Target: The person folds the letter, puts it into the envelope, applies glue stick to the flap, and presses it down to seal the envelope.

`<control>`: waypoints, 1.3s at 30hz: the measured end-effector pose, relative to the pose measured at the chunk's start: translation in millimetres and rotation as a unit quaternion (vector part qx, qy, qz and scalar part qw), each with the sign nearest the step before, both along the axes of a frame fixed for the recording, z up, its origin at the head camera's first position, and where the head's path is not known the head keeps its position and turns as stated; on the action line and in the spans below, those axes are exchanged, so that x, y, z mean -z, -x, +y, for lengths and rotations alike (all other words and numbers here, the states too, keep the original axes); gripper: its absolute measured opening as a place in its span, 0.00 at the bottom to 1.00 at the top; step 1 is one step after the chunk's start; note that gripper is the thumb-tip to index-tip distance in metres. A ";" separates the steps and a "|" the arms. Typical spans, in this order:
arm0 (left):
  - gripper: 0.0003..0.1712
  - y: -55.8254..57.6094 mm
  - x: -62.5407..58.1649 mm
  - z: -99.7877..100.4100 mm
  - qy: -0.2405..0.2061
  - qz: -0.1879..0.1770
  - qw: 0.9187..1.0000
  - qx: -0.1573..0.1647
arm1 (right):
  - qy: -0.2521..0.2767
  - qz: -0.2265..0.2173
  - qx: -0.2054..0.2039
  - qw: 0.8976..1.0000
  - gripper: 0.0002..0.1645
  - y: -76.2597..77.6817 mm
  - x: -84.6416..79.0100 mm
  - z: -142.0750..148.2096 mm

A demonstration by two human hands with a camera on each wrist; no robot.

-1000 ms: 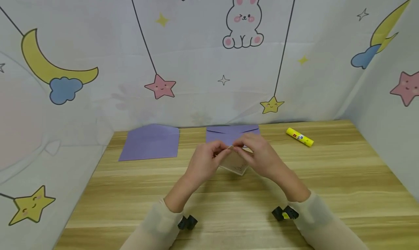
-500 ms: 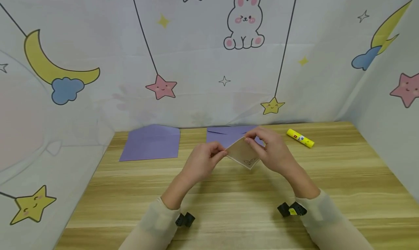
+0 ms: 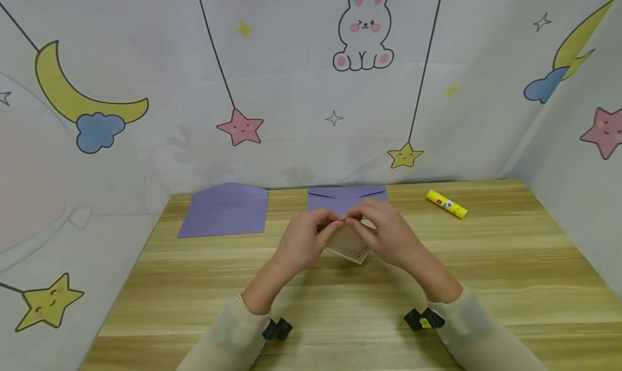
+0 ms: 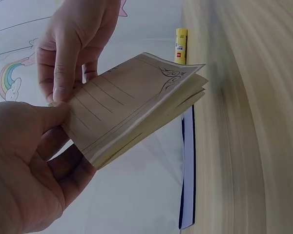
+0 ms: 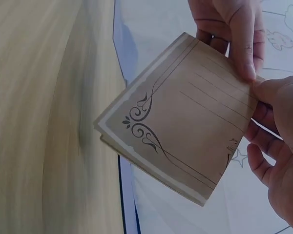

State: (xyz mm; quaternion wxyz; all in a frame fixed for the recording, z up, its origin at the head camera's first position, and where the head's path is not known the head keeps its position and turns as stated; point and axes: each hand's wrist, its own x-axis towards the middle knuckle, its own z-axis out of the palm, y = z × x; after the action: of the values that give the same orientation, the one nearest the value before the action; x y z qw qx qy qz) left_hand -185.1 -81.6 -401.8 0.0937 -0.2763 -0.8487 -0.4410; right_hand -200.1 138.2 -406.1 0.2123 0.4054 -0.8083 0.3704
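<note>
Both hands hold a folded sheet of tan letter paper (image 3: 346,243) above the middle of the table. It has ruled lines and a dark scroll ornament at a corner, plain in the right wrist view of the letter paper (image 5: 195,107). My left hand (image 3: 302,240) pinches its upper edge between thumb and fingers. Right beside it, the right hand (image 3: 390,236) pinches the same edge, so the fingertips nearly meet. Several layers show along the fold side of the letter paper (image 4: 110,105) in the left wrist view, slightly parted at one end.
Behind the hands lies a purple envelope (image 3: 323,200), partly covered by them. Another purple envelope (image 3: 225,214) lies at the table's back left. A yellow glue stick (image 3: 446,204) rests at the back right. A printed cloth (image 3: 291,79) hangs behind the wooden table (image 3: 350,317).
Half a second ago the right hand was farther right and higher, at another corner of the letter paper. Now it is back beside the left hand, which has barely moved.
</note>
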 end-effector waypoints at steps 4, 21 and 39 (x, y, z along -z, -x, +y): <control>0.08 1.3 -0.7 -4.8 -0.023 -0.025 0.999 -0.017 | -0.009 -0.011 0.013 1.000 0.04 2.9 0.3 4.1; 0.12 24.0 -4.1 -37.8 -0.223 -0.166 0.951 -0.139 | 0.043 -0.241 0.120 0.962 0.18 24.1 10.4 31.6; 0.11 15.8 13.0 -4.0 -0.429 -0.338 0.831 -0.106 | 0.262 -0.581 -0.003 0.771 0.29 5.5 16.9 -7.2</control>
State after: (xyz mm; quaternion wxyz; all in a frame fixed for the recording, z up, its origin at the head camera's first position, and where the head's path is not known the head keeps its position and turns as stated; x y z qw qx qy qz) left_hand -200.9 -85.6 -414.8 -0.0437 0.0498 -0.5774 -0.8138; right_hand -205.6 131.0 -423.0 -0.2005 0.0441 -0.6486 0.7329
